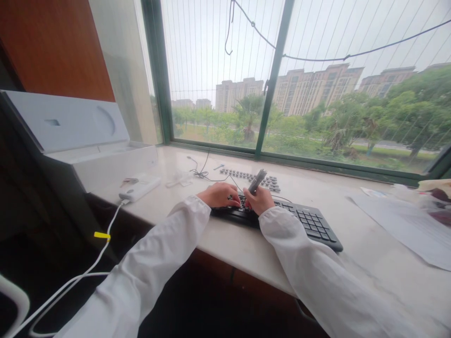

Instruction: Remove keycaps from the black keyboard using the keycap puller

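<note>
A black keyboard [317, 225] lies at the near edge of the sill; dark keys show on its right side, while its left part looks stripped of keycaps. My left hand [221, 195] rests over that left part, fingers bent and pinched together at the switches; whether something small is between them is hidden. In my right hand [260, 201] a dark grey, thick stick-like tool [258, 182] is gripped, its upper end pointing up and away; its lower end is hidden. Beyond the hands, loose keycaps [243, 174] lie in rows near the window.
A coiled black cable [200, 173] lies behind my left hand. To the left are an open white box [116, 162] and a white power strip [141, 187] with its cord hanging down. Papers [398, 220] and a plastic bag [428, 204] lie at right. The window frame [225, 149] bounds the back.
</note>
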The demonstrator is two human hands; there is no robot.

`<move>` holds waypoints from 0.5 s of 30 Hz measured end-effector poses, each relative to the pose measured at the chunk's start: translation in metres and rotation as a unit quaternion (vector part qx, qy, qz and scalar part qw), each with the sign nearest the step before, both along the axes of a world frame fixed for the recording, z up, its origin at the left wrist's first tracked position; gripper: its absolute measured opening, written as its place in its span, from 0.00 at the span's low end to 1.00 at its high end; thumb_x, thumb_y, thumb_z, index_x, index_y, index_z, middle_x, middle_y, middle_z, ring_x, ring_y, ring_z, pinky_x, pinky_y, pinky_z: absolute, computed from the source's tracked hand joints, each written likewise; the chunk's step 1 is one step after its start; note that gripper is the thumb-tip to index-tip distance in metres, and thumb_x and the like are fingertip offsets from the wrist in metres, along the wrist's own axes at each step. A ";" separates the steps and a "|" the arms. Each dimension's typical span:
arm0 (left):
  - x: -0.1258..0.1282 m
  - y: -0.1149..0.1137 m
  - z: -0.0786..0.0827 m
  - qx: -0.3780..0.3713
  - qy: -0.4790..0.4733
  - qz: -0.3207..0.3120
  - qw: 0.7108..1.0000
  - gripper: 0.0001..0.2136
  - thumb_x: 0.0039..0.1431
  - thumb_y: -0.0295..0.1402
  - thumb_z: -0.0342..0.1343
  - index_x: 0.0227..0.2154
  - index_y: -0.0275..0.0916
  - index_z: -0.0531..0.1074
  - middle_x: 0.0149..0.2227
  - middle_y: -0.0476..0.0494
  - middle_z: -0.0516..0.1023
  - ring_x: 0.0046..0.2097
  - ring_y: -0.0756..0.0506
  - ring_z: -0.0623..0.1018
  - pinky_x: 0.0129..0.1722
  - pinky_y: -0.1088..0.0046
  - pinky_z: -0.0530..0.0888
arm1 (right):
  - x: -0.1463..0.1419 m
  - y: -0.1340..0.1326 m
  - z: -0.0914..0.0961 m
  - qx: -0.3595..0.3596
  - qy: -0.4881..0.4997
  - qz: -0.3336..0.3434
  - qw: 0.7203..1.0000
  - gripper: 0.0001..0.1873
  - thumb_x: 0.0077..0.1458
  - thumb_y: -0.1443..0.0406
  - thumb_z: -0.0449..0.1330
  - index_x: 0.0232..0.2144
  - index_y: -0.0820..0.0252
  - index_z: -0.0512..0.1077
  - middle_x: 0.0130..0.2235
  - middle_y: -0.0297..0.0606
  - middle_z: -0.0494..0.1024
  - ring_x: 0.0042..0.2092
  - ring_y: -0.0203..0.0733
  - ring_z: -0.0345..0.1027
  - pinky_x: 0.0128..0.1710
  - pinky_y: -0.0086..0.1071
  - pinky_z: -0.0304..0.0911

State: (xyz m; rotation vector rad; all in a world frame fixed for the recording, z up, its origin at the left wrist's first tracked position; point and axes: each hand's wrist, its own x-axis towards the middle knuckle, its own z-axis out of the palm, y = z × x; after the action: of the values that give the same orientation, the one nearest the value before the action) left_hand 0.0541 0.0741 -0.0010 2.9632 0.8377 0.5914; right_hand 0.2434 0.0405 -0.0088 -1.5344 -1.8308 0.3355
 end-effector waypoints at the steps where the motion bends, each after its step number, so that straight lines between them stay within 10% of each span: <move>1: 0.000 0.000 0.000 0.000 0.002 0.001 1.000 0.10 0.56 0.44 0.58 0.34 0.46 0.80 0.36 0.51 0.77 0.34 0.51 0.75 0.35 0.78 0.64 | 0.000 0.000 0.000 -0.001 -0.004 -0.002 1.000 0.21 0.56 0.56 0.50 0.14 0.57 0.65 0.17 0.35 0.74 0.25 0.39 0.70 0.31 0.29 0.60; 15: 0.002 -0.001 0.002 -0.027 0.007 -0.019 0.999 0.08 0.57 0.39 0.58 0.34 0.41 0.78 0.41 0.47 0.78 0.40 0.47 0.77 0.38 0.74 0.67 | -0.010 0.003 -0.002 0.043 -0.094 -0.019 0.994 0.15 0.58 0.55 0.51 0.27 0.57 0.68 0.25 0.36 0.76 0.31 0.42 0.71 0.30 0.29 0.54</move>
State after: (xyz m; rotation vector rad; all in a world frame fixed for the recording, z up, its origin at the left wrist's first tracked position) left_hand 0.0558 0.0727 0.0014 2.9312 0.7832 0.5377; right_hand 0.2330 0.0430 -0.0104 -1.5841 -1.9297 0.0939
